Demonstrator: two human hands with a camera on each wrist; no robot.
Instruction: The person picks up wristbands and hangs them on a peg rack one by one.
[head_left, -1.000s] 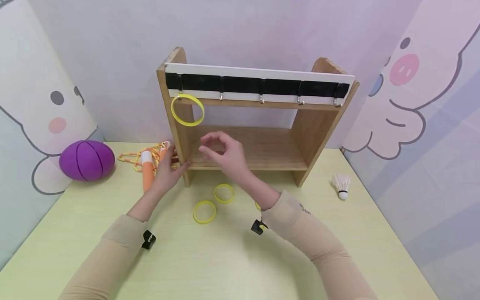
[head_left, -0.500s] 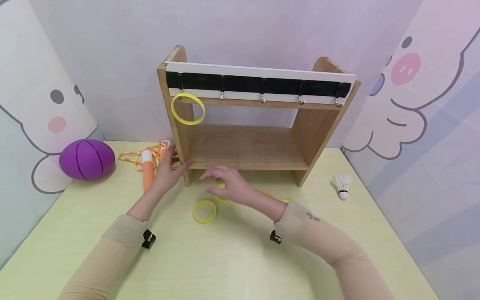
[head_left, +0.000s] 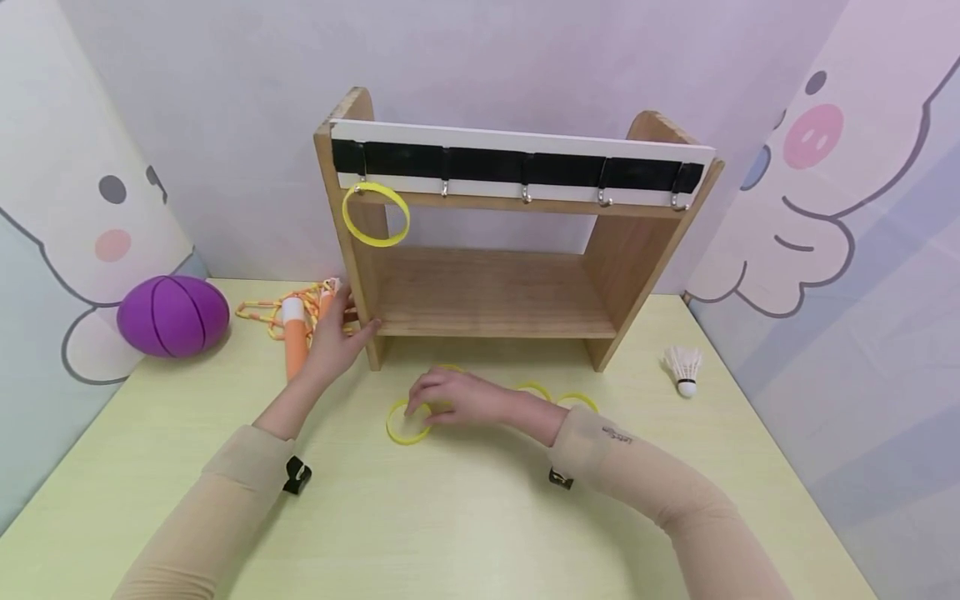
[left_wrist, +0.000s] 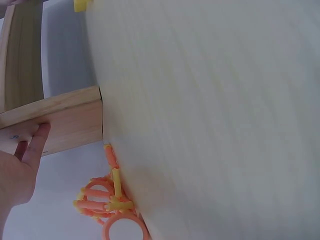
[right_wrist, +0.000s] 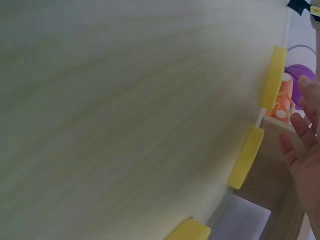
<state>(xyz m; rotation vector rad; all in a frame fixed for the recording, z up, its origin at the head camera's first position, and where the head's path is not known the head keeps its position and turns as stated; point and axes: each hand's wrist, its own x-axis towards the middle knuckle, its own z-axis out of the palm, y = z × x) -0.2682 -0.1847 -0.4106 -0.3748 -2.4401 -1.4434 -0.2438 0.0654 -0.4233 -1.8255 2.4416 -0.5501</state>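
Note:
In the head view, my left hand grips the left side panel of a small wooden shelf, the thumb over its front edge and the fingers on the outer face. My right hand, its fingers loosely bent, hovers over a yellow ring on the table; the right wrist view shows nothing held. A second yellow ring is mostly hidden behind that hand. Two more, a yellow ring and another yellow ring, lie partly covered by the right forearm. One yellow ring hangs from the leftmost hook.
A white rail with black panels and several metal hooks runs across the shelf's top front. To the left are a purple ball and a skipping rope with orange handles. A shuttlecock lies at right.
My right hand has come down from in front of the shelf, below the hanging ring, to the rings on the table. The left hand stays on the shelf's side panel.

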